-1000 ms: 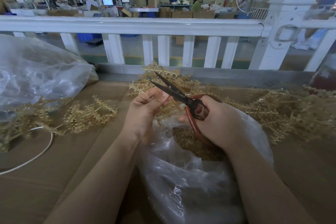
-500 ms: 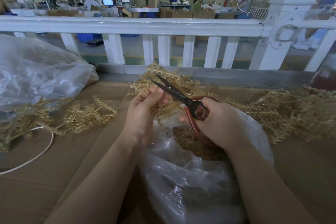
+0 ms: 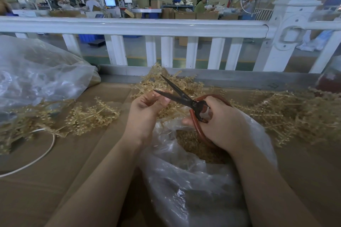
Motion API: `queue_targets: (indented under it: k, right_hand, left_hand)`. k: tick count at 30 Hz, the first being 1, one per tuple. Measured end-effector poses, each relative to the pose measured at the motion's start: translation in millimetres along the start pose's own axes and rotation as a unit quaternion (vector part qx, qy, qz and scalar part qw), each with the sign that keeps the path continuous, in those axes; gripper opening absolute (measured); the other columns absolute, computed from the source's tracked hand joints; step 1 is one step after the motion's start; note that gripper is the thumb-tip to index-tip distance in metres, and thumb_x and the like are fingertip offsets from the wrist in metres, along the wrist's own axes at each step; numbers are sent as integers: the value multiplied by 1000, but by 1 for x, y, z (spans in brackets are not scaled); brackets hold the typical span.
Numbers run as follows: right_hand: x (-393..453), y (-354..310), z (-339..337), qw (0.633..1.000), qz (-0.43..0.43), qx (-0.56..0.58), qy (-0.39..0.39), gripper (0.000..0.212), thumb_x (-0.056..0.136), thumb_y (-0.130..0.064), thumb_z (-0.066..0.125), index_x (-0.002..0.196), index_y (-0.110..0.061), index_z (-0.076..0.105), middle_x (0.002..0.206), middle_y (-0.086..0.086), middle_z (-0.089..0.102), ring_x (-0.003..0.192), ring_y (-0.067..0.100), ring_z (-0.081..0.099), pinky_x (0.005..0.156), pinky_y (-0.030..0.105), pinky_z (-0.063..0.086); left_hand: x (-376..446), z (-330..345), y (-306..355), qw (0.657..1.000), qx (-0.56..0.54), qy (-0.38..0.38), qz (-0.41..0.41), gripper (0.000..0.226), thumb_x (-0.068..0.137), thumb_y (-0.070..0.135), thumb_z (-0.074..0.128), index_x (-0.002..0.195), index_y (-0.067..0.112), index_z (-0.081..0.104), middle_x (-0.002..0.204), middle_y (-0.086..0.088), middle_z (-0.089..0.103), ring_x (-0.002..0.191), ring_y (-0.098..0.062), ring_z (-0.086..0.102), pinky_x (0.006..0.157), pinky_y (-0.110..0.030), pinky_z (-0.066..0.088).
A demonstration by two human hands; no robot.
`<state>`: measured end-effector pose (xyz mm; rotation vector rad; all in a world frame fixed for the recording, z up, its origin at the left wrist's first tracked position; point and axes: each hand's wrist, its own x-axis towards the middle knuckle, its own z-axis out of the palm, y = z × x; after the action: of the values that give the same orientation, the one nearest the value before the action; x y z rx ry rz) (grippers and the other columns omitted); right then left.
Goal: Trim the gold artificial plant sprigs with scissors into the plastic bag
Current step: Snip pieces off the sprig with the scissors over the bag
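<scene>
My right hand (image 3: 224, 125) grips black scissors (image 3: 180, 96) by their red loop handles, blades spread apart and pointing up-left. My left hand (image 3: 145, 112) pinches a thin gold sprig (image 3: 171, 113) just under the lower blade, fingers curled around it. Both hands hover above the mouth of a clear plastic bag (image 3: 186, 186) that holds a heap of small gold trimmings (image 3: 191, 143). More gold sprigs lie in a pile (image 3: 177, 84) behind the hands.
A cardboard-covered table (image 3: 55, 180) carries loose gold sprigs at the left (image 3: 86, 118) and a large heap at the right (image 3: 287, 114). A second clear bag (image 3: 36, 75) sits far left, a white cord (image 3: 36, 158) near it. A white railing (image 3: 147, 26) borders the back.
The scissor blades have spread wider. My left hand has shifted slightly, keeping the sprig at the blades. The bag and piles have not moved.
</scene>
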<state>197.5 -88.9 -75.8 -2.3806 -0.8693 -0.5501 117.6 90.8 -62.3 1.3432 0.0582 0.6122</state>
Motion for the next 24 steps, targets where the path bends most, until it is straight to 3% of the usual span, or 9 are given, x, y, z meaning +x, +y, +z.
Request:
queue_targets:
  k: [3,8,10,13,17,19,21,24]
  right_hand:
    - [0,0,0,1000,3,8,-2,75,66,-101,29,93,-36,55,73,-21,57,66,-2,53,57,10,35]
    - [0,-1,0,1000,-5,-11,9,57,73,-93,47,91,-40,58,67,-23,56,61,-10,48,53,10,34]
    - [1,-1,0,1000,-6,-22,16,58,74,-93,46,92,-39,61,66,-22,58,59,-7,48,52,11,36]
    - [0,-1,-1,1000,-2,-18,22,67,72,-97,36,94,-39,63,65,-21,59,56,-6,48,51,12,37]
    - [0,-2,-1,999,0,-18,28,78,67,-101,9,88,-42,56,62,-19,58,55,-3,50,50,16,40]
    - [0,-1,-1,999,-2,-25,31,67,74,-98,23,84,-39,54,63,-17,59,57,2,54,51,22,46]
    - [0,1,1,999,0,-37,32,45,85,-79,50,84,-36,58,63,-16,58,57,3,54,52,25,49]
    - [2,3,3,999,2,-28,23,27,86,-69,63,87,-43,55,63,-18,56,57,-2,51,52,24,48]
  left_hand:
    - [0,1,0,1000,-1,-1,-1,17,88,-2,63,76,10,63,63,12,61,62,-1,54,68,-13,47]
    - [3,-1,-2,1000,-20,8,-15,10,88,-2,63,84,5,69,84,-8,66,79,-14,60,79,-22,52]
    - [3,-1,-2,999,-35,6,-20,8,85,2,66,85,7,72,87,-8,71,83,-16,64,82,-24,54]
    - [3,-1,-3,998,-56,7,-27,11,77,12,71,86,10,76,87,-4,75,83,-13,69,81,-22,54]
    - [4,-4,-5,998,-51,10,-27,25,75,15,72,94,-1,70,89,-8,72,83,-14,68,82,-24,54]
    - [4,-4,-5,998,-55,7,-24,20,75,15,72,90,3,71,84,-4,73,80,-11,69,78,-21,54]
    - [4,-2,-4,998,-59,0,-18,11,75,15,71,85,11,74,80,2,74,76,-7,69,74,-17,53]
    - [3,-1,-3,998,-67,-13,-12,7,77,15,70,82,16,76,82,3,75,78,-7,69,74,-17,52]
